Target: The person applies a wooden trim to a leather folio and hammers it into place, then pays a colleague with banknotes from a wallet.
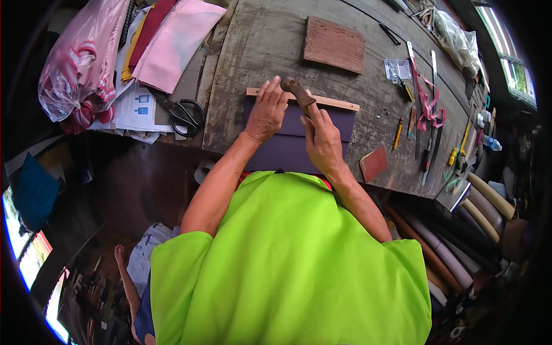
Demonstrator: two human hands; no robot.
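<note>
A dark purple folded sheet [299, 152] lies at the table's front edge, close against my body. Across its far edge runs a narrow light wooden strip [339, 104]. My left hand [267, 115] rests over the strip's left part, its fingers bent and close together around it; whether something small is pinched there is hidden. A dark brown hammer [298, 92] with a curved, worn head is in my right hand [323, 138], above the middle of the strip. The fingers wrap its handle, which is mostly covered by the hand.
Beyond the strip lies a reddish-brown block [334, 45]. Black-handled scissors [187, 117], pink cloth [175, 46] and a plastic-wrapped bundle [80, 63] sit left. At right are a red-brown piece [374, 164], a pencil [398, 133], pink tape [428, 109] and rolled material [489, 195].
</note>
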